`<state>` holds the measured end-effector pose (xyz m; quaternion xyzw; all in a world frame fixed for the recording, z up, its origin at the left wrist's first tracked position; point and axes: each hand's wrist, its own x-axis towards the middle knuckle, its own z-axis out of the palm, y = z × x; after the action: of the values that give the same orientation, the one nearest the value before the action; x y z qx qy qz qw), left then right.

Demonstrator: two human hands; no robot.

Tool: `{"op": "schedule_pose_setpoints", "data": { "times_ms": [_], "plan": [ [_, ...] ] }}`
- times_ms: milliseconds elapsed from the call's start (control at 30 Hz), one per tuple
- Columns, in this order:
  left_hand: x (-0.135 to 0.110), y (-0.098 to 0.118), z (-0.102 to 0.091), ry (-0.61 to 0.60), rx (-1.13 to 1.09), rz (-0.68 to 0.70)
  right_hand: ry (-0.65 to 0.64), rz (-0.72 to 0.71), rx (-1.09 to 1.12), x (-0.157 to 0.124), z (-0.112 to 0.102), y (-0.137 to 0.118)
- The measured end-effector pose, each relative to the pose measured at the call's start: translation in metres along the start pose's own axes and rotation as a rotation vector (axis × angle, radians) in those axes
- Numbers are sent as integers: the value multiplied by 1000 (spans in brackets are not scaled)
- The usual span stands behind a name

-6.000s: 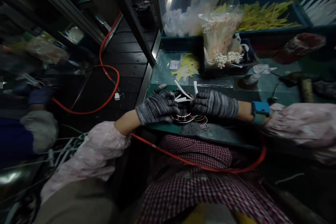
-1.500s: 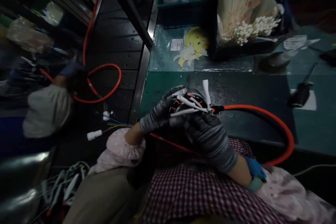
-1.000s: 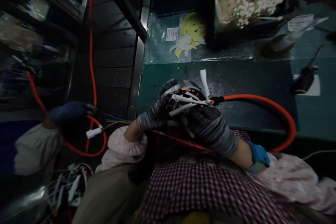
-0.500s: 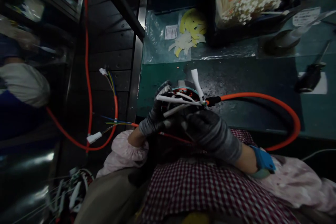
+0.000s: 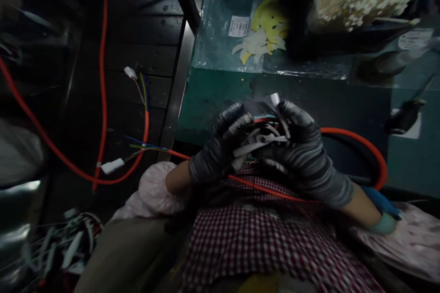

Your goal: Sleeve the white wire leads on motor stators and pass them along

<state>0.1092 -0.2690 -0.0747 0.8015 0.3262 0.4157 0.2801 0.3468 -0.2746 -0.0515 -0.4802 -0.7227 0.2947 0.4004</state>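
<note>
Between my hands, just above the bench front, is a motor stator with a dark round body and white sleeved leads lying across its face. My left hand, in a grey glove, grips its left side. My right hand, gloved alike, has its fingers curled round the right side. One short white sleeve sticks up beside my right fingertips. A thick orange cable loops out past my right hand and back toward my lap. The undersides of the stator and some fingers are hidden.
On the green bench lies a plastic bag with yellow and white pieces. Behind stands a dark box of white-tipped sleeves. A screwdriver lies right. Orange cables with white connectors cross the dark slatted conveyor at left.
My right hand has moved up and wraps round the stator's right side, covering the cable joint. My left fingers have come over the stator's rim. The view has shifted slightly.
</note>
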Motion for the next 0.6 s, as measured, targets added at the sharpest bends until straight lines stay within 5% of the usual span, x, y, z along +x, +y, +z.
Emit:
{"op": "schedule_pose_setpoints", "data": {
  "times_ms": [133,267,600],
  "plan": [
    [2,4,-4,-59,53,35,-21,-46,193,-3,-5,7],
    [5,8,-10,-142,32,42,15,-9,89,-9,-6,8],
    [8,10,-8,-119,33,48,-43,-34,178,3,-15,1]
  ]
}}
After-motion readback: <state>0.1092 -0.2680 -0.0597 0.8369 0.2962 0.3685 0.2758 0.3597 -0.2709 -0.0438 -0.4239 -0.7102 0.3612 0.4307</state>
